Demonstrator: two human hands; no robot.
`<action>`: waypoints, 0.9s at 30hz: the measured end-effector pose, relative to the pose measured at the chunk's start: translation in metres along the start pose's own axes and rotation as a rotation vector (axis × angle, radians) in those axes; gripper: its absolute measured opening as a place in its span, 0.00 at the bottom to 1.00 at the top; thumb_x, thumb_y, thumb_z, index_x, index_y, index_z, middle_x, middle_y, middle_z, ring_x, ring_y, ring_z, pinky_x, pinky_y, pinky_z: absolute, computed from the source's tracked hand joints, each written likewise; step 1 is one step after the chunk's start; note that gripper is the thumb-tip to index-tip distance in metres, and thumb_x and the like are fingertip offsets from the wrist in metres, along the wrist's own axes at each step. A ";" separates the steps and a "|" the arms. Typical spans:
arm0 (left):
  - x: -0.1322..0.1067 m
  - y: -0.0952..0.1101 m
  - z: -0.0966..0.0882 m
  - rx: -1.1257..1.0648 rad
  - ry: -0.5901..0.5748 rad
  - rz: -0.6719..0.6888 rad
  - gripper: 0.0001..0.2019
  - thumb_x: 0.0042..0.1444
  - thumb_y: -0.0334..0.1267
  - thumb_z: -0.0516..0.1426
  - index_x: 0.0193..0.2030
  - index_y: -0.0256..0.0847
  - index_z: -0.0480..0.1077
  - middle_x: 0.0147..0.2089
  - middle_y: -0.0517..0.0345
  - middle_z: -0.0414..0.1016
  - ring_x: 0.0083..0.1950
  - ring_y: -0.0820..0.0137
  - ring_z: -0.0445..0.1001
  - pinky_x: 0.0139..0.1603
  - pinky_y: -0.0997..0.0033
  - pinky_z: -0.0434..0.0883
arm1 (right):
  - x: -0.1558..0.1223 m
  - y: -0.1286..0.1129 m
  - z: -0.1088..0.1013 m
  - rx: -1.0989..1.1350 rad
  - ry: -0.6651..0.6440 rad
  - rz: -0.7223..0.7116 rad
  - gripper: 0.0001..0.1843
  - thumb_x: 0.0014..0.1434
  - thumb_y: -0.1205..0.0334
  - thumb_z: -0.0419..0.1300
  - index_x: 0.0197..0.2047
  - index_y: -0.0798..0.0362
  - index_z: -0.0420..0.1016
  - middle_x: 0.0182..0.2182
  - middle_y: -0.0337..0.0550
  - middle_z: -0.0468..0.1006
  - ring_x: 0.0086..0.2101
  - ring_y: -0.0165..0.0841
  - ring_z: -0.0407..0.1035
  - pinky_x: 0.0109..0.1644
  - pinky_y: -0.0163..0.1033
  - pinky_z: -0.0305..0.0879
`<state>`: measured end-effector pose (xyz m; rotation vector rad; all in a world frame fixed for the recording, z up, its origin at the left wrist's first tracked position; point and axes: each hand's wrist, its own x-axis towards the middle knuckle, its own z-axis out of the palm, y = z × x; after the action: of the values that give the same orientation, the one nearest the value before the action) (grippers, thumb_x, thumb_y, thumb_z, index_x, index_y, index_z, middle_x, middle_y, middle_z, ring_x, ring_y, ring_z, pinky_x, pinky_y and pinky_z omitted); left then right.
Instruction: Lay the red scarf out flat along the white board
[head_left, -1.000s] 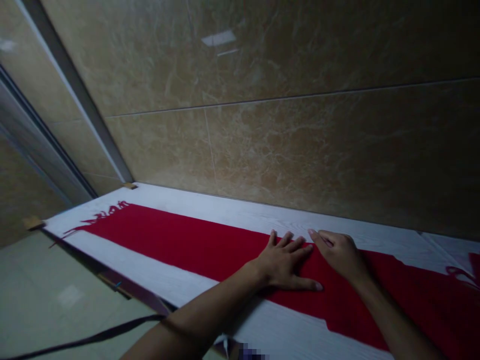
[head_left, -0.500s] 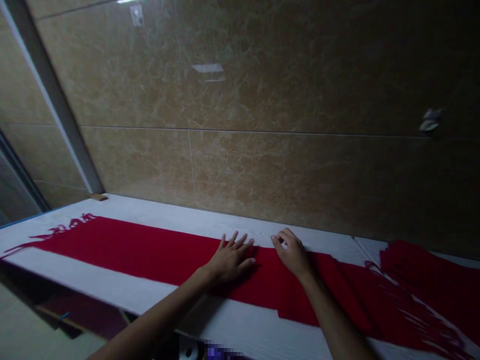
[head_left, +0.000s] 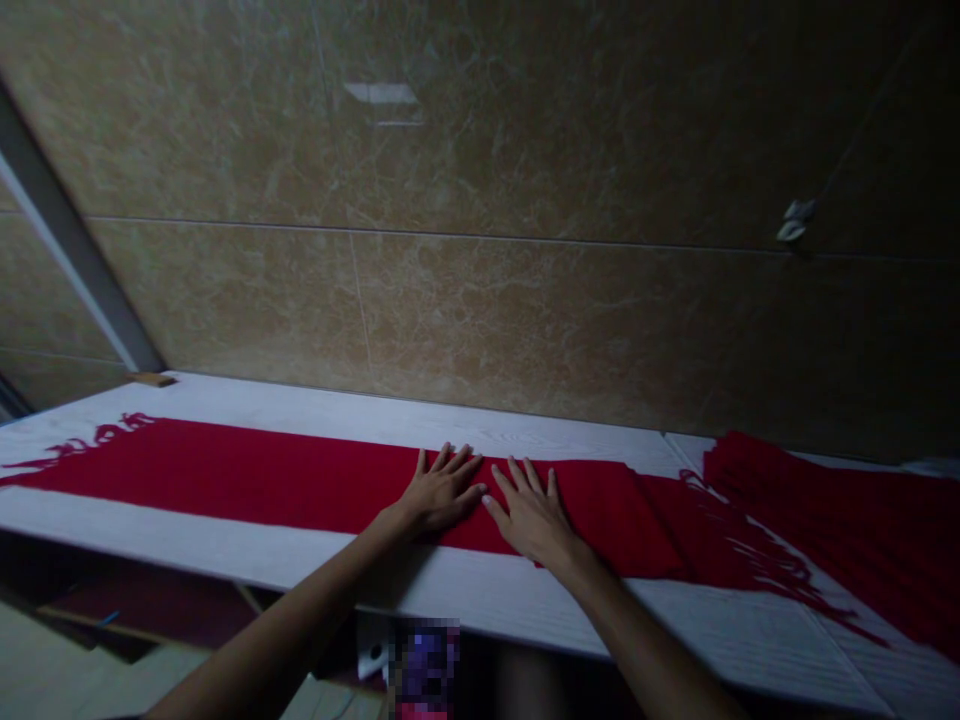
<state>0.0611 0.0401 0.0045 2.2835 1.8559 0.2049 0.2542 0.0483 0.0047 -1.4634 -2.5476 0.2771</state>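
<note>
A long red scarf with fringed ends lies stretched across a white table. Its right part is folded over in layers, and fringe trails out to the right. My left hand rests flat on the scarf near its middle, fingers spread. Close beside it, my right hand also lies flat with fingers apart, at the left edge of the folded layers. Neither hand grips the cloth.
Another red cloth lies bunched at the table's right end. The white table meets a brown tiled wall at the back. A small brown block sits at the far left corner. Open shelving shows below the front edge.
My right hand has gone from curled at the scarf's far edge to flat and spread on it, nearer my left hand. The view has shifted slightly.
</note>
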 end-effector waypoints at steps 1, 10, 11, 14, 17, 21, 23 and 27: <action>0.000 -0.001 0.003 0.001 0.007 0.003 0.36 0.69 0.62 0.40 0.77 0.45 0.49 0.79 0.49 0.42 0.79 0.46 0.35 0.72 0.28 0.37 | -0.002 0.000 0.001 0.000 -0.010 0.006 0.35 0.72 0.43 0.45 0.75 0.52 0.53 0.74 0.53 0.46 0.72 0.51 0.36 0.71 0.69 0.27; 0.002 -0.007 0.012 0.016 0.041 0.016 0.39 0.66 0.67 0.39 0.76 0.46 0.50 0.79 0.49 0.43 0.79 0.45 0.36 0.72 0.29 0.37 | -0.012 0.005 -0.002 0.006 -0.037 0.064 0.36 0.72 0.41 0.44 0.75 0.51 0.52 0.74 0.50 0.46 0.73 0.48 0.34 0.72 0.67 0.24; 0.002 -0.007 0.012 0.018 0.043 0.015 0.39 0.66 0.67 0.39 0.77 0.46 0.50 0.79 0.49 0.43 0.79 0.45 0.36 0.72 0.29 0.37 | -0.013 0.005 -0.001 0.002 -0.040 0.066 0.36 0.72 0.41 0.44 0.75 0.52 0.52 0.74 0.50 0.46 0.73 0.48 0.34 0.72 0.66 0.24; 0.002 -0.007 0.012 0.023 0.043 0.019 0.40 0.66 0.67 0.38 0.77 0.46 0.50 0.79 0.49 0.42 0.79 0.45 0.36 0.72 0.28 0.37 | -0.014 0.002 -0.001 -0.001 -0.042 0.068 0.36 0.72 0.41 0.44 0.75 0.52 0.52 0.74 0.50 0.46 0.73 0.47 0.34 0.72 0.65 0.23; 0.001 -0.006 0.012 0.027 0.040 0.018 0.41 0.66 0.68 0.38 0.77 0.45 0.50 0.79 0.49 0.43 0.79 0.45 0.36 0.72 0.28 0.38 | -0.015 0.000 -0.007 0.006 -0.042 0.072 0.36 0.72 0.41 0.44 0.75 0.52 0.52 0.74 0.50 0.46 0.73 0.48 0.35 0.72 0.67 0.24; 0.000 -0.005 0.010 0.030 0.040 0.012 0.40 0.66 0.67 0.38 0.77 0.46 0.49 0.79 0.48 0.43 0.79 0.45 0.36 0.72 0.27 0.39 | -0.020 0.006 -0.016 0.017 0.013 0.109 0.36 0.73 0.40 0.41 0.76 0.49 0.48 0.75 0.50 0.40 0.73 0.51 0.31 0.70 0.71 0.24; 0.000 -0.003 0.009 0.033 0.042 0.012 0.40 0.66 0.67 0.39 0.77 0.46 0.49 0.79 0.48 0.43 0.79 0.44 0.36 0.71 0.27 0.38 | -0.025 0.013 -0.016 0.019 0.043 0.126 0.36 0.73 0.41 0.42 0.76 0.49 0.47 0.75 0.50 0.39 0.73 0.50 0.30 0.70 0.71 0.23; -0.002 0.002 0.006 0.069 0.027 -0.012 0.37 0.68 0.63 0.40 0.77 0.45 0.49 0.79 0.49 0.42 0.79 0.45 0.37 0.72 0.28 0.38 | -0.039 0.018 -0.015 0.010 0.037 0.149 0.34 0.73 0.43 0.43 0.75 0.52 0.52 0.74 0.52 0.46 0.73 0.48 0.35 0.71 0.69 0.21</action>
<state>0.0636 0.0375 -0.0007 2.3253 1.9178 0.1730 0.2919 0.0244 0.0116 -1.6421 -2.4084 0.2817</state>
